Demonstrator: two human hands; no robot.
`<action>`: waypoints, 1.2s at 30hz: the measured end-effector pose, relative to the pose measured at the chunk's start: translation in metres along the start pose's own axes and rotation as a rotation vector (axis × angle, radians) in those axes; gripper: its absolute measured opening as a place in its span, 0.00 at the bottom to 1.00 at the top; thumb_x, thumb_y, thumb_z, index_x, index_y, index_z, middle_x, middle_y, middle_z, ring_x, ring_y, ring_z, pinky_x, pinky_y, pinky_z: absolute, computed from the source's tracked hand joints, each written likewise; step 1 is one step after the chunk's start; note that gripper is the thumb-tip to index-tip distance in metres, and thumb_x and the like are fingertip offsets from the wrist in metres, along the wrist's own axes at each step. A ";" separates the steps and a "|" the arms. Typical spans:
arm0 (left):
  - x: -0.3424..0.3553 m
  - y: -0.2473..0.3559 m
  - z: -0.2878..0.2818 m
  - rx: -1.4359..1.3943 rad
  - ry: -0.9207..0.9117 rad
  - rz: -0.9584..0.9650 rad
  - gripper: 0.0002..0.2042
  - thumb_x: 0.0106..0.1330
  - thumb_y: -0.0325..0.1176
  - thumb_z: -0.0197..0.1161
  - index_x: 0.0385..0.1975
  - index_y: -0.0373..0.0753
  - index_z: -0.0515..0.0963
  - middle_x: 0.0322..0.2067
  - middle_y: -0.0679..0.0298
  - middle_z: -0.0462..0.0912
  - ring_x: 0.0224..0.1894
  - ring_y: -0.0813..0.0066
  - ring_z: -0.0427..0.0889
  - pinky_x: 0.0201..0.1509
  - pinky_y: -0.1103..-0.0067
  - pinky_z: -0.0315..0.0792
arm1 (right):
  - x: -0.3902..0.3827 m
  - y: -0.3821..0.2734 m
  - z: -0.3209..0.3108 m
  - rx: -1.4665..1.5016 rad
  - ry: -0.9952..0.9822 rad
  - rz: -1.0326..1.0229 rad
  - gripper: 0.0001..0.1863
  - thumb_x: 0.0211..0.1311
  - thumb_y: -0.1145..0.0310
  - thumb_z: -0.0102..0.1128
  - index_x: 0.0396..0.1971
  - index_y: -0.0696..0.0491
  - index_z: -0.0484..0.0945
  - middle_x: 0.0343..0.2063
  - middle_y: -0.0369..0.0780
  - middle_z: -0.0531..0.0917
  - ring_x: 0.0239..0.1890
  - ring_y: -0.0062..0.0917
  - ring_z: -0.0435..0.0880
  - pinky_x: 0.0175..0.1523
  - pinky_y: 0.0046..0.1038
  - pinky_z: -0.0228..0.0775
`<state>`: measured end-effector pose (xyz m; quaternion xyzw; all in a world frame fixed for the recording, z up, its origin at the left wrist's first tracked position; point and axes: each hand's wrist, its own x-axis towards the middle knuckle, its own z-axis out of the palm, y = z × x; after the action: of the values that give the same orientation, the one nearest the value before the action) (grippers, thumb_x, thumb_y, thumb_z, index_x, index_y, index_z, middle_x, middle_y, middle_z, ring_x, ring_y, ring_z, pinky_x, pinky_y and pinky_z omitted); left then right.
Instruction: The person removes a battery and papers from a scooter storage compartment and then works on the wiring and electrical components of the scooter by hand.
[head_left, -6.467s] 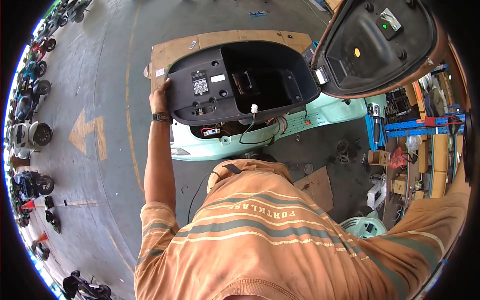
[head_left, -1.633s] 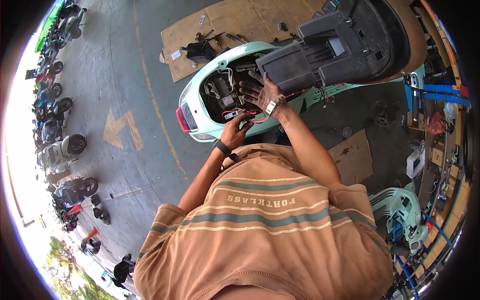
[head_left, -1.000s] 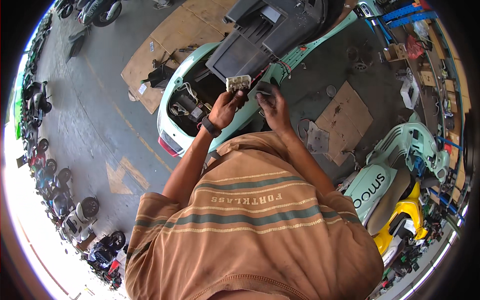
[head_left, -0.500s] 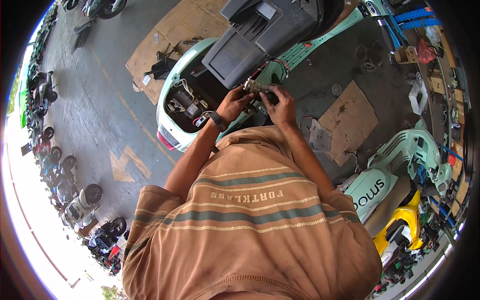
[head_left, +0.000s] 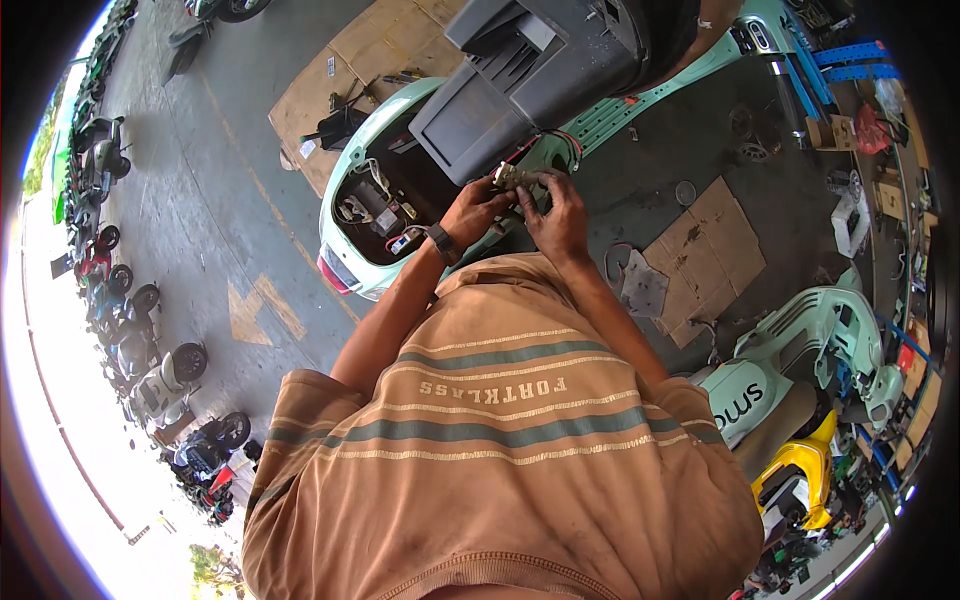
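Over the edge of a mint-green scooter body (head_left: 332, 205), my two hands meet around a small, pale metal-looking part (head_left: 508, 176) whose exact kind I cannot make out. My left hand (head_left: 474, 212), with a dark watch on its wrist, is closed on the part's left side. From the right, my right hand (head_left: 558, 214) pinches its other end with thumb and fingers. A dark grey plastic storage bucket (head_left: 465, 125) is tilted up just beyond my hands. Inside the open scooter body, wires and a grey module (head_left: 386, 217) show to the left.
Cardboard sheets lie on the floor at far left (head_left: 300, 110) and right (head_left: 715, 245), tools on the far one. Another mint-green scooter (head_left: 750, 390) and a yellow one (head_left: 805, 465) stand at right. Parked motorbikes (head_left: 150, 400) line the left; shelving (head_left: 905, 300) runs along the right.
The view has shifted slightly, so the surroundings sit a little differently. Both hands keep hold of the pale part, with only a slight change in the fingers.
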<state>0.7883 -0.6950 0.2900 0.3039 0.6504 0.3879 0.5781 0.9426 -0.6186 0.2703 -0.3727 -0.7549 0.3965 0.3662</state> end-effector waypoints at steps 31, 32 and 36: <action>-0.002 0.007 -0.010 -0.128 -0.047 -0.064 0.15 0.72 0.37 0.56 0.52 0.34 0.74 0.43 0.60 0.84 0.40 0.75 0.83 0.35 0.77 0.79 | 0.002 0.007 0.008 0.032 -0.081 0.072 0.10 0.58 0.67 0.66 0.37 0.55 0.80 0.35 0.45 0.82 0.42 0.42 0.81 0.47 0.37 0.74; -0.003 0.010 -0.009 -0.137 -0.053 -0.093 0.15 0.72 0.37 0.56 0.52 0.34 0.74 0.43 0.60 0.84 0.40 0.74 0.83 0.35 0.77 0.78 | -0.001 0.010 0.010 -0.005 -0.071 0.028 0.10 0.58 0.67 0.66 0.37 0.55 0.80 0.35 0.45 0.82 0.42 0.41 0.81 0.47 0.37 0.74; -0.006 0.015 -0.007 -0.157 -0.034 -0.140 0.15 0.71 0.36 0.57 0.51 0.34 0.74 0.42 0.60 0.84 0.40 0.74 0.83 0.35 0.78 0.78 | -0.001 0.009 0.006 0.020 -0.053 0.000 0.10 0.58 0.68 0.66 0.37 0.56 0.80 0.37 0.45 0.83 0.42 0.41 0.81 0.47 0.36 0.74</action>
<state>0.7815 -0.6931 0.3064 0.2182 0.6276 0.3910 0.6368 0.9408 -0.6182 0.2598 -0.3583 -0.7602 0.4138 0.3500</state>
